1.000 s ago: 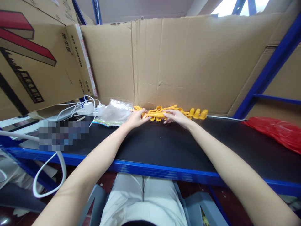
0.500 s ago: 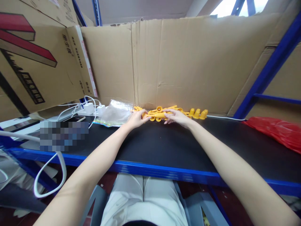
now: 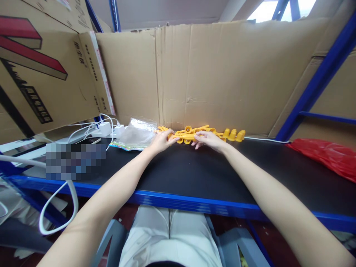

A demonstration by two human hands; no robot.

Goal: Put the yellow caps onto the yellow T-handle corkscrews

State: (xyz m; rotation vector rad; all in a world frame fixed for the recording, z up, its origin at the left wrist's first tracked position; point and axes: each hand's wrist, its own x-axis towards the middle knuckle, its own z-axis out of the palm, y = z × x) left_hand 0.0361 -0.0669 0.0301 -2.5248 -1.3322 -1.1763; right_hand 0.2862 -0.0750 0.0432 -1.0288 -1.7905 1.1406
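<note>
At the back of the black tabletop, my left hand [image 3: 162, 141] is closed in a pinch on the left end of a long yellow plastic piece [image 3: 185, 137]. My right hand [image 3: 209, 140] has its thumb and fingers closed around the right end of the same piece. Behind and below it lie several loose yellow plastic rods and round cup-like parts [image 3: 188, 129], partly hidden by my fingers. To the right of my right hand, several yellow cup-shaped pieces [image 3: 233, 134] stand in a row.
A clear plastic bag [image 3: 136, 135] lies left of my left hand. White chargers with cables [image 3: 105, 128] sit behind it. A red plastic bag [image 3: 322, 154] rests at the right. Cardboard [image 3: 228, 74] walls the back; a blue shelf edge [image 3: 200, 204] runs along the front.
My right hand has shifted slightly along the yellow piece, and its fingers have drawn in. My left hand keeps its grip in nearly the same place.
</note>
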